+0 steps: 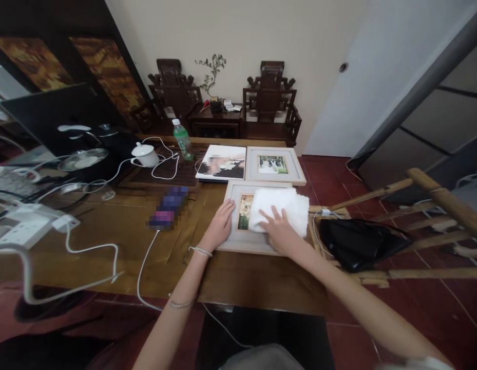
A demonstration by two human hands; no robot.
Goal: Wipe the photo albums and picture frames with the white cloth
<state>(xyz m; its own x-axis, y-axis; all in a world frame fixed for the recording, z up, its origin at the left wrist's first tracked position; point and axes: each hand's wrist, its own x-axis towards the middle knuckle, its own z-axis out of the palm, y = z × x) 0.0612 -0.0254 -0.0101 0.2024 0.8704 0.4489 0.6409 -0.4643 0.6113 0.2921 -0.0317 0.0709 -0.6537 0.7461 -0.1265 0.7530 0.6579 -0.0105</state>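
A light wooden picture frame point(223, 241) with a small photo lies flat near the table's front edge. My left hand point(220, 222) is at its left side, fingers closed against the edge. A folded white cloth point(279, 200) covers the right part of the frame and some of its photo. On top of the cloth rests my right hand point(280, 231), its fingers spread and pressing down. Just behind are a second picture frame point(294, 174) with an outdoor photo and a white-topped album or picture panel point(226, 154), both lying flat.
Left of the frame lies a blurred phone-like object point(168, 208) with a white cable. A green-labelled bottle point(182, 140), a lidded white cup point(145, 155), a pot point(84, 160) and a power strip point(22, 228) stand farther left. A bamboo chair point(434, 195) holds a black bag point(357, 241) at right.
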